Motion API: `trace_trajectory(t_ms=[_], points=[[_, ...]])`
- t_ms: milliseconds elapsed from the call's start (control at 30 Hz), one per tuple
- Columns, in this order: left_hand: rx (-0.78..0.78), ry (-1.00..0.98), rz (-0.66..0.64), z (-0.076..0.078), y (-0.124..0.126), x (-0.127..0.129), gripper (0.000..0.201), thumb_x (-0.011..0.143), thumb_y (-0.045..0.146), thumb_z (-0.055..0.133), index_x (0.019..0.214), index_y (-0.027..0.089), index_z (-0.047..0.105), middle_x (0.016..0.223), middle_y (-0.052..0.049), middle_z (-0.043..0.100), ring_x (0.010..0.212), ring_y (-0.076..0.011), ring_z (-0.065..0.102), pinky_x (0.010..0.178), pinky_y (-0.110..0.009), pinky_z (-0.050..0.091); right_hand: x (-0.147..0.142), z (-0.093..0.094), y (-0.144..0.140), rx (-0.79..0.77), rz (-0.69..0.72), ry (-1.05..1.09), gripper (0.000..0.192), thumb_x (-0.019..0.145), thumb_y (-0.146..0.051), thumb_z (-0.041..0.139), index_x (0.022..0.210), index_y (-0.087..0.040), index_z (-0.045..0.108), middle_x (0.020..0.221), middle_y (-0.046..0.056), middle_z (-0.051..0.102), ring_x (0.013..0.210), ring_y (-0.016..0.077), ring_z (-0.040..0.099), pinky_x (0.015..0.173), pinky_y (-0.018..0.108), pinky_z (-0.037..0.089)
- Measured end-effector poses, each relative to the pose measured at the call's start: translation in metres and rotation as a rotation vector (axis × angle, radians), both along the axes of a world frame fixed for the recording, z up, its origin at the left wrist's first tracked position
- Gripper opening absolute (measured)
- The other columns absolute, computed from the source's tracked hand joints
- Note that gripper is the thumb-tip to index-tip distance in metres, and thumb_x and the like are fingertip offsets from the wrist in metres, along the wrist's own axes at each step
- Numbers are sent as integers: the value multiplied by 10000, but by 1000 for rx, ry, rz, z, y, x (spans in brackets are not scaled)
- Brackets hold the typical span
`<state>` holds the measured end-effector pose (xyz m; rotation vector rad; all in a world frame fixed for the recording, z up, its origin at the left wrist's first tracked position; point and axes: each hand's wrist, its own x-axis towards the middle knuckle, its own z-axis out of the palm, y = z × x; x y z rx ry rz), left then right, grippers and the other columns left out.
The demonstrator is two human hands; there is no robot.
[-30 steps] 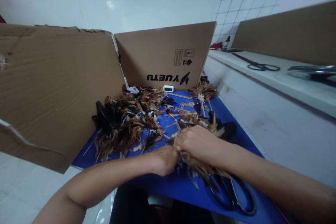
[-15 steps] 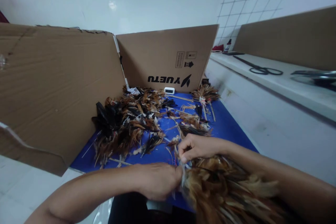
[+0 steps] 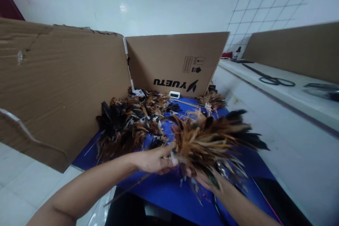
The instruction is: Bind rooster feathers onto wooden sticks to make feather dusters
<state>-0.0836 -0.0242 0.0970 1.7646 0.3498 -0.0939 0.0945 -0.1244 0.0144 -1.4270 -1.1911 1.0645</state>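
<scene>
A: What is the left hand [image 3: 155,160] doing?

B: It is pinching the quill end of a bundle of brown, tan and black feathers [image 3: 212,139], its grip pressed together on the bound base. The bundle is being held above the blue sheet [image 3: 169,192] on the counter, fanning out to the right.

A: And the right hand [image 3: 203,180]?

B: It is lying under the bundle, mostly hidden by feathers; I cannot tell whether its grip is spread or pressed together.

A: Which step is in hand?

B: By my judgement, the bundle is being gathered and steadied at its base. The next move is calling for a firm hold so no quills slip.

A: What is lying around?

B: A heap of loose dark and brown feathers [image 3: 127,127] is sitting beside the brown cardboard screen [image 3: 66,84].
</scene>
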Motion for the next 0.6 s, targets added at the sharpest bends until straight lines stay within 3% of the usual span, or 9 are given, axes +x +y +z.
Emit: trace_trajectory(t_ms=[100, 200, 333, 433, 600], points=[[-103, 18, 136, -15, 4, 1, 706, 743, 650, 502, 1244, 178, 346, 765, 15, 438, 567, -66, 399, 507, -198, 360, -13, -7, -2, -51, 20, 173, 466, 804, -596, 478, 612, -172, 455, 500, -69, 373, 424, 65, 347, 419, 209, 315], [-144, 9, 171, -25, 6, 3, 664, 751, 645, 496, 1209, 180, 375, 721, 43, 420, 541, -47, 345, 493, -178, 308, -24, -3, -3, -67, -78, 287, 444, 752, -583, 546, 605, -195, 387, 492, -89, 292, 429, 57, 230, 409, 206, 187], [-174, -1, 196, -32, 7, 8, 542, 765, 633, 490, 1033, 164, 437, 644, 75, 349, 511, -35, 292, 476, -160, 259, -32, 9, -8, -72, -161, 165, 353, 798, -509, 520, 685, -175, 506, 509, -80, 300, 443, 68, 236, 411, 211, 184], [-173, 6, 225, -35, 4, 12, 504, 766, 639, 482, 919, 161, 429, 611, 83, 312, 486, -33, 267, 460, -161, 249, -34, 16, -12, -10, -185, -23, 318, 827, -455, 488, 716, -169, 574, 534, -55, 363, 482, 89, 322, 449, 220, 272], [-70, 21, 290, -43, -2, 17, 546, 760, 682, 431, 923, 161, 413, 620, 70, 349, 483, -45, 305, 454, -173, 289, -33, 23, -17, 88, -184, -251, 313, 867, -385, 440, 650, -176, 527, 582, -37, 420, 574, 110, 401, 562, 237, 340]])
